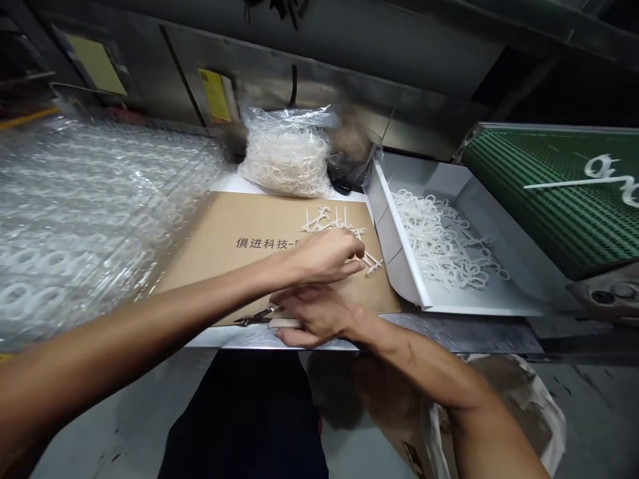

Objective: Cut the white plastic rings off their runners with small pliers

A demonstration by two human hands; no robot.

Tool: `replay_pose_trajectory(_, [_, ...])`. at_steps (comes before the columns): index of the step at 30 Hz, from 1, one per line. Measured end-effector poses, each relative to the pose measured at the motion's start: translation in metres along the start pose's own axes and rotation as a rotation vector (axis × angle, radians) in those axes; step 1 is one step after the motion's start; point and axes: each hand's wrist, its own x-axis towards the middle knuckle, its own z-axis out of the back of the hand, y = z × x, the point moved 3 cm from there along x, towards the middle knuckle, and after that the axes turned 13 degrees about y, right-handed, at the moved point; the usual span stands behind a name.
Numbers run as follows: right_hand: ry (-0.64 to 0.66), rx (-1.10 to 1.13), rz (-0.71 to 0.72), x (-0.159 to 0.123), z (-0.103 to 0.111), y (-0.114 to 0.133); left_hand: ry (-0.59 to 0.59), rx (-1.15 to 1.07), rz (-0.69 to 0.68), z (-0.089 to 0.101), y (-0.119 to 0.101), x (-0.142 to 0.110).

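Observation:
My left hand (327,256) reaches across a brown cardboard sheet (239,233) and pinches at small white plastic sprue pieces (372,261) lying near the sheet's right edge. More of these white pieces (327,219) lie just beyond it. My right hand (312,316) rests at the table's front edge, closed around the handles of small cutting pliers (257,317) whose tip points left.
A white tray (399,253) with several white plastic ring parts sits to the right. A clear bag (287,153) of similar parts stands behind the cardboard. Clear blister sheets (84,213) fill the left. A green conveyor belt (549,186) carries a white part at far right.

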Motion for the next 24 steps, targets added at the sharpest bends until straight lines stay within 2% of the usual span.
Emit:
replay_pose_trajectory(2, [0.019, 0.000, 0.017, 0.000, 0.001, 0.001, 0.109, -0.002, 0.078, -0.014, -0.002, 0.035])
replay_pose_trajectory(5, [0.031, -0.009, 0.025, 0.001, 0.001, -0.001, 0.168, 0.008, 0.109, -0.030, -0.004, 0.063])
replay_pose_trajectory(8, [0.037, -0.021, 0.020, 0.002, -0.001, -0.003, 0.204, -0.004, 0.098, -0.041, -0.004, 0.071])
replay_pose_trajectory(11, [0.034, -0.036, 0.026, 0.003, 0.000, -0.002, 0.204, -0.026, 0.077, -0.042, 0.001, 0.066])
replay_pose_trajectory(14, [0.037, -0.063, 0.034, 0.004, 0.003, -0.001, 0.151, -0.032, 0.048, -0.031, 0.013, 0.044])
replay_pose_trajectory(16, [0.031, -0.078, 0.024, 0.004, 0.004, -0.001, 0.084, -0.072, 0.050, -0.023, 0.030, 0.017])
replay_pose_trajectory(18, [0.006, -0.093, 0.005, 0.004, 0.003, 0.000, 0.027, -0.130, 0.134, -0.020, 0.054, -0.017])
replay_pose_trajectory(21, [-0.020, -0.113, -0.012, 0.003, 0.002, 0.002, -0.048, -0.093, 0.280, -0.029, 0.098, -0.072])
replay_pose_trajectory(24, [-0.010, -0.114, -0.017, 0.003, 0.002, 0.002, -0.231, -0.065, 0.381, -0.048, 0.137, -0.113])
